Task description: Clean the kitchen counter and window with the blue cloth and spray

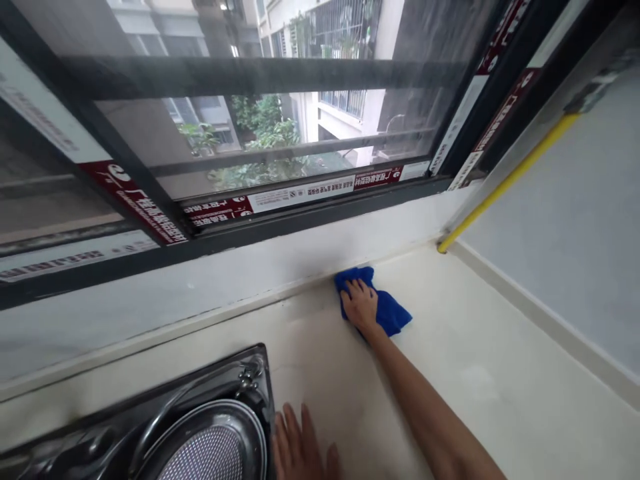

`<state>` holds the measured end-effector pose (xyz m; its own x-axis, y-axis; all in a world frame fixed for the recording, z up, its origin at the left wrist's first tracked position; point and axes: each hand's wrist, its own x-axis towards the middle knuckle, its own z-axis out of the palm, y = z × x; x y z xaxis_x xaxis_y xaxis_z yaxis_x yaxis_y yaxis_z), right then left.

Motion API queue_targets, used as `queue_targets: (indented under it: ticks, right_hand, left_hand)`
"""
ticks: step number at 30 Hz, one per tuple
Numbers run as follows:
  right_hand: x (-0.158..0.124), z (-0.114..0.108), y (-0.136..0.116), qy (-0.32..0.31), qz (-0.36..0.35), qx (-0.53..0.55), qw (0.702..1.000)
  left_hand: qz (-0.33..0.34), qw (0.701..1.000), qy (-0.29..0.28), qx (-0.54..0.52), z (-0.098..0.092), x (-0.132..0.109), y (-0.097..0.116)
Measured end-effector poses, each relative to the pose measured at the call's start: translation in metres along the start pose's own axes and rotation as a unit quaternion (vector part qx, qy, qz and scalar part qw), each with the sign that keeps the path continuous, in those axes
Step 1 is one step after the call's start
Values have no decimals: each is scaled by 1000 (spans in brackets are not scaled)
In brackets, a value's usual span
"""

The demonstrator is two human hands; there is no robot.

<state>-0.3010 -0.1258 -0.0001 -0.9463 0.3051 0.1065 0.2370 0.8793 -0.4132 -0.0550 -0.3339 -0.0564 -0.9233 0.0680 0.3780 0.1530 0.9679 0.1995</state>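
The right hand (359, 305) is flat on a blue cloth (391, 312), pressing it on the counter (465, 380) under the window (300, 197). The left hand (301, 445) is spread open beside the steel sink (220, 373).

blue microfiber cloth (390, 310) | crumpled | on cream countertop (505, 407) | under right hand (361, 305)

L hand (302, 445) cut off at btm, cloth (391, 313) partly under R hand (359, 305), sticker txt (295, 197) illegible
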Motion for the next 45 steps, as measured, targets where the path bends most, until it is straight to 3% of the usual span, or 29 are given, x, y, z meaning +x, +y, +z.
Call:
queue_targets:
  ticks: [4, 8, 12, 17, 21, 26, 28, 30, 33, 37, 45]
  right_hand:
    - [-34, 1, -31, -80, -122, 41, 988]
    - [-80, -8, -41, -160, -258, 92, 948]
    - [-134, -13, -32, -219, -323, 114, 914]
    - [-192, -13, -14, -248, -351, 89, 899]
    - [-241, -14, 9, -184, -410, 60, 891]
    - [-307, -15, 37, 41, -473, -21, 880]
    - [-321, -18, 41, 88, -468, -48, 878]
    - [-323, -22, 38, 82, -463, -62, 880]
    - [-307, -26, 27, 17, -456, -66, 887]
    - [-273, -20, 5, -68, -427, -48, 901]
    - [-203, -1, -45, -171, -347, 2, 922]
  left_hand:
    - [-26, 997, -3, -74, 0, -5, -3]
    - [-16, 994, 14, -111, 0, -8, -5]
    - [65, 992, 58, -89, -8, 4, -3]
    - [171, 983, 63, -30, -40, 18, 2]
    - [189, 979, 76, 12, -55, -15, 1]
    - [198, 977, 73, 38, -49, -77, -5]
    - [224, 970, 81, 44, -47, -90, -7]
    - [216, 973, 68, 40, -49, -92, -8]
    - [160, 986, 30, 21, -56, -76, -8]
    - [118, 993, 10, 2, -58, -40, -12]
    - [23, 996, -71, -39, -38, 40, -30]
